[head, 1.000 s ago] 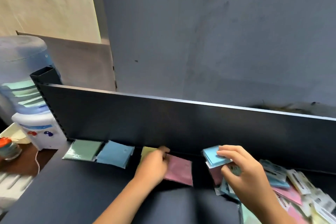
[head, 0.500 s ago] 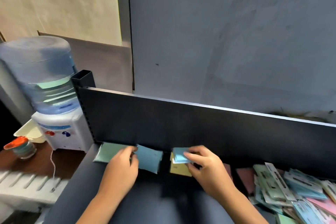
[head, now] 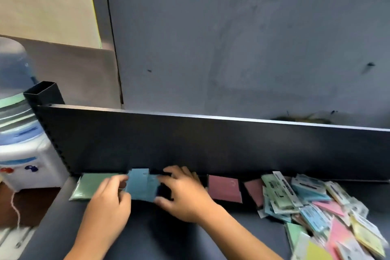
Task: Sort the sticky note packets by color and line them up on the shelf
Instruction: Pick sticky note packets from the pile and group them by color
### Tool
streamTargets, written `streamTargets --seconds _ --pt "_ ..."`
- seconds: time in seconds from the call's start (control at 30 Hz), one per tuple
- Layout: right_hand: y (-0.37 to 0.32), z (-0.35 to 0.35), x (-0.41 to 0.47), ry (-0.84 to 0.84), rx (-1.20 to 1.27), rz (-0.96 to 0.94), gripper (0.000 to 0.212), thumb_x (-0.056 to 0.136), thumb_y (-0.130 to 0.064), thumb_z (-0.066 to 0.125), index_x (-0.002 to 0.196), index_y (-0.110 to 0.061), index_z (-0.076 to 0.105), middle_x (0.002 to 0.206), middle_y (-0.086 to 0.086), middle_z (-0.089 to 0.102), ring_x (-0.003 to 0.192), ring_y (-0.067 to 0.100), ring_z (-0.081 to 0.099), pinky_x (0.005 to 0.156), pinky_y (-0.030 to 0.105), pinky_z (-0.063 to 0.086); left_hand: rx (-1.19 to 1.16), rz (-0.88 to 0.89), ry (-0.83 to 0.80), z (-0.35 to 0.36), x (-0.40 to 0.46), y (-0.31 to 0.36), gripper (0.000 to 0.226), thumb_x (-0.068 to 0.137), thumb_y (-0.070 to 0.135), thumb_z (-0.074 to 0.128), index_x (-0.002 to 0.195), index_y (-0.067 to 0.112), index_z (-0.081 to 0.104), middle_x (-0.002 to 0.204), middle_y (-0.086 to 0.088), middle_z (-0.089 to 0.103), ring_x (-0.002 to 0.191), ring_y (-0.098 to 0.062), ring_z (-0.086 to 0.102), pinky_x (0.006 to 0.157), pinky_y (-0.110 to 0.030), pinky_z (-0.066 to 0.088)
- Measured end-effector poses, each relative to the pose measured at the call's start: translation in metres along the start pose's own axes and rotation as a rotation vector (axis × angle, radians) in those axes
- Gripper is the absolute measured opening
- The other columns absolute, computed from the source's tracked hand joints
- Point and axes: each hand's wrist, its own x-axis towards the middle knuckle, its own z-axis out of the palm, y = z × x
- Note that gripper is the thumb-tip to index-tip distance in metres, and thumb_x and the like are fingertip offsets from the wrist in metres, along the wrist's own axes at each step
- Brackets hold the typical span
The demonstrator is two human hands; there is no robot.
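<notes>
On the dark shelf [head: 147, 238], sticky note packets lie in a row against its back wall. A green packet [head: 88, 184] is at the left, then a blue packet stack [head: 140, 184], then a pink packet [head: 224, 189]. My left hand [head: 107, 202] lies over the green packet's right part, and its curled fingers and thumb pinch the blue stack's left edge. My right hand [head: 185, 194] holds the blue stack's right side, fingers on top and thumb at the lower corner. It hides whatever lies between blue and pink.
A loose pile of mixed packets [head: 320, 209] in blue, pink, green and yellow fills the shelf's right end, with another pink packet [head: 254, 192] at its left edge. A water dispenser [head: 19, 154] stands left of the shelf's upright post [head: 45, 95].
My right hand carried a blue packet from the pile leftward and now has it down on the blue stack. My left hand moved from the pink and yellow packets to the stack's left edge.
</notes>
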Motion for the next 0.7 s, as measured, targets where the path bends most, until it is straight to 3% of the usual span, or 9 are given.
streamTargets --seconds 0.2,0.37,0.5,0.6,0.7 --pt "0.122 -0.072 -0.094 0.167 -0.014 0.305 0.029 0.092 -0.045 0.061 0.115 -0.032 0.072 0.121 -0.006 0.062 0.113 0.023 0.056 0.097 0.042 0.049 0.038 0.225 -0.124 0.071 -0.011 0.067 0.031 0.090 0.004 0.062 0.114 0.023 0.065 0.108 0.008 0.062 0.101 -0.018 0.062 0.088 -0.036 0.048" --pt "0.224 -0.122 -0.194 0.246 -0.032 0.588 0.016 0.097 -0.039 0.061 0.106 -0.034 0.073 0.107 -0.011 0.060 0.105 0.018 0.057 0.090 0.038 0.049 0.124 0.538 -0.315 0.160 -0.037 0.153 0.030 0.095 0.039 0.057 0.124 0.031 0.058 0.115 0.014 0.054 0.110 -0.011 0.058 0.090 -0.030 0.048" --pt "0.271 -0.142 -0.245 0.267 0.015 0.631 0.011 0.098 -0.031 0.065 0.103 -0.034 0.074 0.105 -0.014 0.061 0.104 0.012 0.057 0.084 0.029 0.041 0.291 0.747 -0.417 0.224 -0.063 0.228 0.055 0.090 0.055 0.051 0.140 0.032 0.049 0.140 0.011 0.046 0.124 -0.015 0.047 0.102 -0.037 0.047" --pt "0.289 -0.147 -0.266 0.281 0.064 0.610 0.010 0.097 -0.031 0.065 0.101 -0.037 0.073 0.105 -0.018 0.059 0.103 0.008 0.055 0.089 0.030 0.046 0.439 0.777 -0.492 0.259 -0.073 0.260 0.067 0.088 0.054 0.055 0.148 0.031 0.040 0.162 0.006 0.030 0.143 -0.021 0.035 0.113 -0.042 0.041" --pt "0.306 -0.150 -0.274 0.272 0.086 0.574 0.010 0.098 -0.036 0.063 0.102 -0.041 0.070 0.106 -0.023 0.058 0.104 0.005 0.054 0.092 0.031 0.048 0.576 0.751 -0.537 0.277 -0.076 0.271 0.060 0.089 0.045 0.059 0.144 0.027 0.045 0.157 0.003 0.039 0.141 -0.023 0.039 0.111 -0.042 0.042"
